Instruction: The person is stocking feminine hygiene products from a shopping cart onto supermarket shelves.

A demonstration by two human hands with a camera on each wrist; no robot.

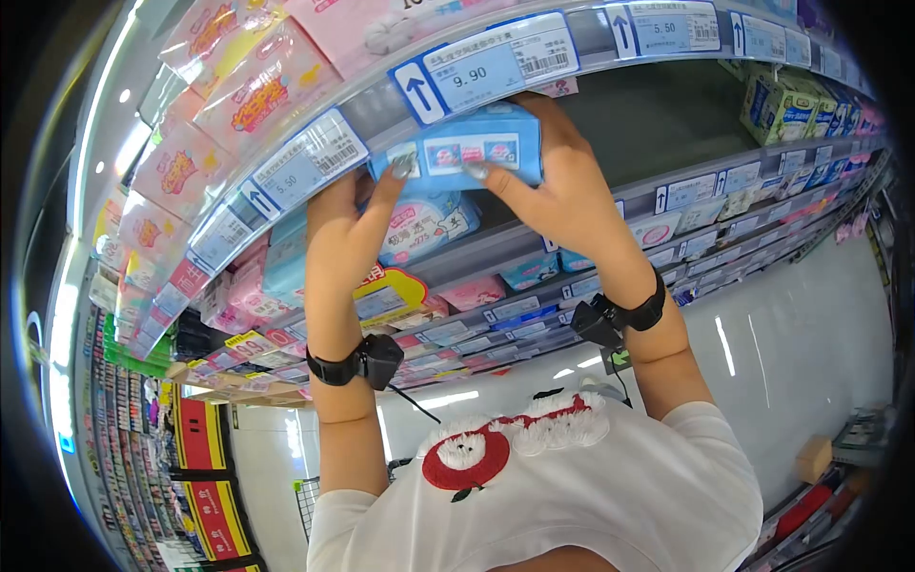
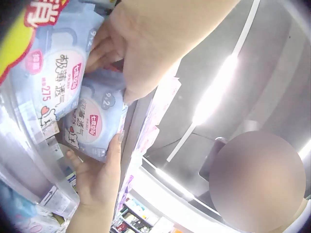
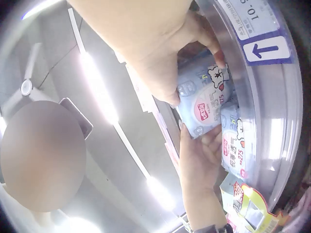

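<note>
Two hands hold one blue pack point(image 1: 467, 143) just under the price rail point(image 1: 305, 157), above the stocked shelf. Left hand point(image 1: 348, 234) and right hand point(image 1: 562, 186) each pinch an end, thumb in front. Likely light, soft, slick film; the ends grip best.

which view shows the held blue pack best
Head view: the pack shows its full width, end-on, between left hand and right hand. Both wrist views show only part of its printed front, with a hand over it.
</note>
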